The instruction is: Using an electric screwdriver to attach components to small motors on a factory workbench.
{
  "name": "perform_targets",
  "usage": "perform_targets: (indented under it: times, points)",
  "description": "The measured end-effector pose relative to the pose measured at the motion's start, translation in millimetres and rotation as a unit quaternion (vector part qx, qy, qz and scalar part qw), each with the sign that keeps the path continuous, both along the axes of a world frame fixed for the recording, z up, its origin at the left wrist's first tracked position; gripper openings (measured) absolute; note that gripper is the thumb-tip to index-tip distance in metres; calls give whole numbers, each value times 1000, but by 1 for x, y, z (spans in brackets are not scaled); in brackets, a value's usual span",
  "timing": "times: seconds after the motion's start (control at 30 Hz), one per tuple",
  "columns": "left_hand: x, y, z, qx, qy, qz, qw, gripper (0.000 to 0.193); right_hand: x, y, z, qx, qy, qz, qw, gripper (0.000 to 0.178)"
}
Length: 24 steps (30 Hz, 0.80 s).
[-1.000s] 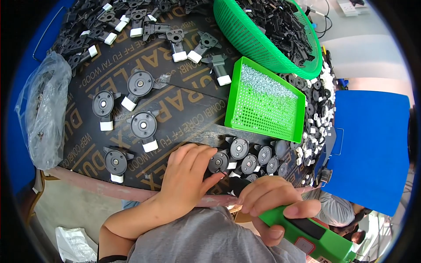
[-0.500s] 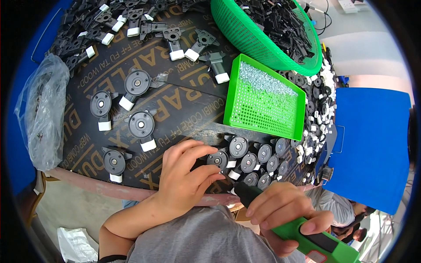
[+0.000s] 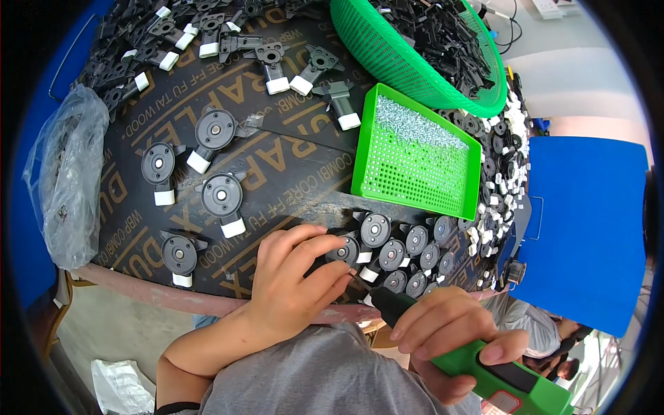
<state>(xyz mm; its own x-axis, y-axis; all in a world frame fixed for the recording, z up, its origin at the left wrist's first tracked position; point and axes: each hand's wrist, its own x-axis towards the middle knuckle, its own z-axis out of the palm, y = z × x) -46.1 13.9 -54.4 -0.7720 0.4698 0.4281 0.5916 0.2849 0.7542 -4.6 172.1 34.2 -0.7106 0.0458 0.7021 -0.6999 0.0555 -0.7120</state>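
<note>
A dark printed board (image 3: 277,159) carries a round green basket (image 3: 415,48) and a flat green tray (image 3: 415,162). The right hand (image 3: 449,335), fingers wrapped tight, grips a green electric screwdriver (image 3: 484,366) angled up-left toward clustered black round parts (image 3: 394,252). The left hand (image 3: 294,280), fingers together, presses one part (image 3: 344,249).

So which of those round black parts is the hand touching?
The left hand touches the round black part at the left end of the packed cluster; the four spread-out ones farther left lie untouched.
</note>
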Motion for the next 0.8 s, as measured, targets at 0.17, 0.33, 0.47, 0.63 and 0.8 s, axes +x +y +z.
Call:
perform_targets:
  times: [0.17,0.33,0.47,0.63,0.8]
  points:
    - [-1,-2,2,-1,1,-7,1000,25,0,12,15,6,-42,115,992,40]
    - [0,1,-1,7,-11,0,1000,26,2,0,2,-3,-23,55,998,41]
    - [-1,-2,-1,5,-4,-26,1000,29,-1,2,-3,-25,18,12,999,39]
    - [0,-3,-3,14,-2,-17,1000,28,0,5,0,-27,22,7,999,40]
    - [-1,-3,3,20,-11,-2,1000,27,0,5,2,-38,34,-3,999,41]
